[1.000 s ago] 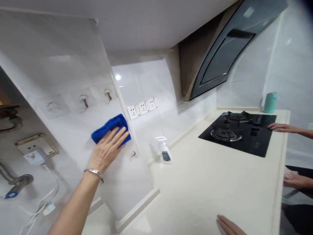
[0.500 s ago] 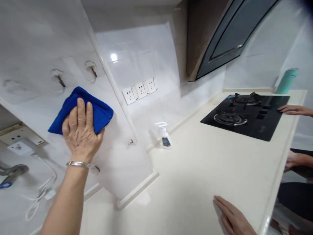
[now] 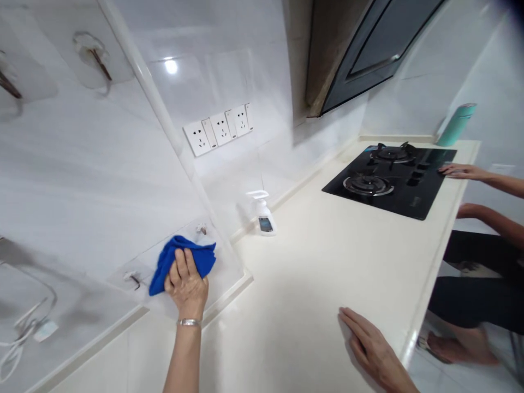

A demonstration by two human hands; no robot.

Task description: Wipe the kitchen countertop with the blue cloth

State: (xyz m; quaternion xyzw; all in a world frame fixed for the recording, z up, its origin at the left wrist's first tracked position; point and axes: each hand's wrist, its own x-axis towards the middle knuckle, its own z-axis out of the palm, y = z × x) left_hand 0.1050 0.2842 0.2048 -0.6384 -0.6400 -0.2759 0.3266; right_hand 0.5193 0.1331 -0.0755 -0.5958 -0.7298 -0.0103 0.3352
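My left hand, a silver bracelet at its wrist, presses a folded blue cloth against the low part of the glossy white wall panel. The cloth lies between two small wall hooks, one to its upper right and another to its left. On the cream countertop my right hand rests flat, holding nothing, its fingers stretched out. A white spray bottle stands on the counter against the back wall, between my hands and farther off.
A black gas hob is set in the counter, under a dark range hood. A co-worker's hand touches its right edge. Behind stands a teal tumbler. Wall sockets sit above the bottle; a white cable hangs at left.
My left hand has swept the blue cloth down the panel, from just below the upper hooks to the lower ones. My view has tilted downward, so more of my right hand shows on the counter.
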